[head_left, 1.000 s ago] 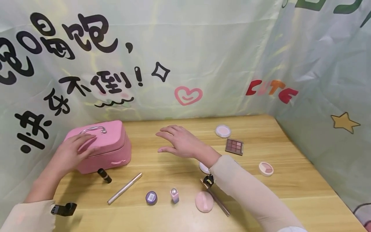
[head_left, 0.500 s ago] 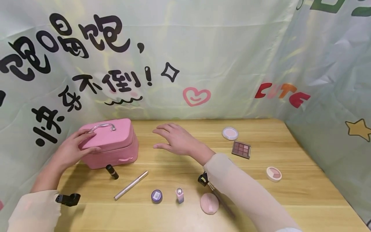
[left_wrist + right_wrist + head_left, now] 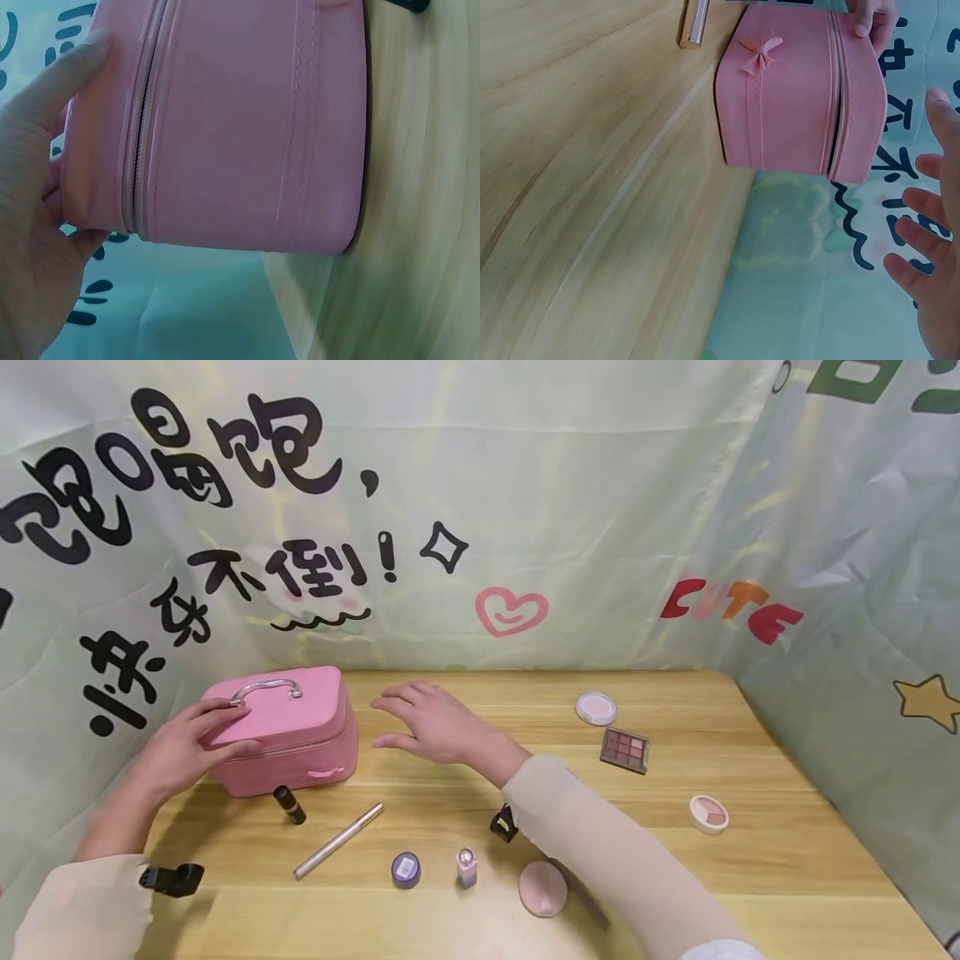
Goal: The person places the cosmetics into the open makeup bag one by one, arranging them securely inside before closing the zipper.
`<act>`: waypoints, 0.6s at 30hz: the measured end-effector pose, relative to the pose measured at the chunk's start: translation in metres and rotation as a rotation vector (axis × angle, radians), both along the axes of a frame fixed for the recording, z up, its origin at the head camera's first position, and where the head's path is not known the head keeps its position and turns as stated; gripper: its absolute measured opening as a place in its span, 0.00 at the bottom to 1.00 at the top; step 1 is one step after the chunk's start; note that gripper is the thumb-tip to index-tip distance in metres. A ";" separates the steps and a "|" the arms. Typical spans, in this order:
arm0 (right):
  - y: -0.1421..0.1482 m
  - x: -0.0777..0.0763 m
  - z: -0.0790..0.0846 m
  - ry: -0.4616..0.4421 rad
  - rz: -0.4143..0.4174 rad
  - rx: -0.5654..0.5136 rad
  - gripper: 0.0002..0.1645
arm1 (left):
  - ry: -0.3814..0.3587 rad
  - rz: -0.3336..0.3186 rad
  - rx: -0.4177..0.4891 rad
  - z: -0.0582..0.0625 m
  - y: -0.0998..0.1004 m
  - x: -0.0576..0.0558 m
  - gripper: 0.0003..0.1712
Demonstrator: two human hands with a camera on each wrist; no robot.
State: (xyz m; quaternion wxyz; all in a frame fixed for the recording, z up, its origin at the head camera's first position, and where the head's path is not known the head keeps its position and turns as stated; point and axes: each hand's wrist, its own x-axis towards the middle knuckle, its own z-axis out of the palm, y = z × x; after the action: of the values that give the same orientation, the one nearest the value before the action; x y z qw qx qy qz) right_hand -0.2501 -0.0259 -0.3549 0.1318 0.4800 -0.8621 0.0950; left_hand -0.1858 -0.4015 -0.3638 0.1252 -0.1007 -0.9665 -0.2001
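Case: at back left of the tabletop, apparently being steadied.
Left hand: grip wide on its lid.
Right hand: grip wide, empty; next move likely calls for reaching the case.

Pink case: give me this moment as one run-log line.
left hand: grips lid of pink case | right hand: apart from case, holding nothing | lid: down | black tube: in front of case

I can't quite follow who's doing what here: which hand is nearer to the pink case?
The left hand: it holds the lid of the pink case. The right hand is open, off to the case's right, not touching it.
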 end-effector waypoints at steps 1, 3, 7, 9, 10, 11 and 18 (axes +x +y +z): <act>-0.002 0.000 0.001 0.003 0.005 0.000 0.37 | 0.007 -0.003 0.004 0.000 0.001 0.000 0.39; -0.006 -0.001 0.002 0.004 0.007 0.002 0.37 | 0.023 -0.018 0.007 0.000 0.003 -0.001 0.37; -0.010 -0.002 0.002 0.023 0.004 0.005 0.38 | 0.055 -0.054 0.007 -0.002 0.012 -0.004 0.35; -0.012 -0.002 0.002 0.034 0.011 -0.009 0.38 | 0.061 -0.065 0.007 -0.002 0.015 -0.004 0.35; -0.014 -0.002 0.001 0.038 0.017 -0.018 0.38 | 0.063 -0.069 0.009 -0.002 0.017 -0.004 0.35; -0.015 -0.002 0.001 0.041 0.024 -0.029 0.38 | 0.064 -0.072 0.011 -0.002 0.018 -0.003 0.35; -0.024 -0.002 0.001 0.038 0.066 -0.032 0.35 | 0.064 -0.109 0.013 -0.004 0.031 -0.006 0.35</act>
State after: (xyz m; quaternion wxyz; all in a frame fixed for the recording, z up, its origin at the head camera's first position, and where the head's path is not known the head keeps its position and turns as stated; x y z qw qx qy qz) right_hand -0.2518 -0.0502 -0.3535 0.1527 0.5079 -0.8414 0.1038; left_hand -0.1917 -0.3706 -0.3675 0.1458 -0.1587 -0.9538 -0.2093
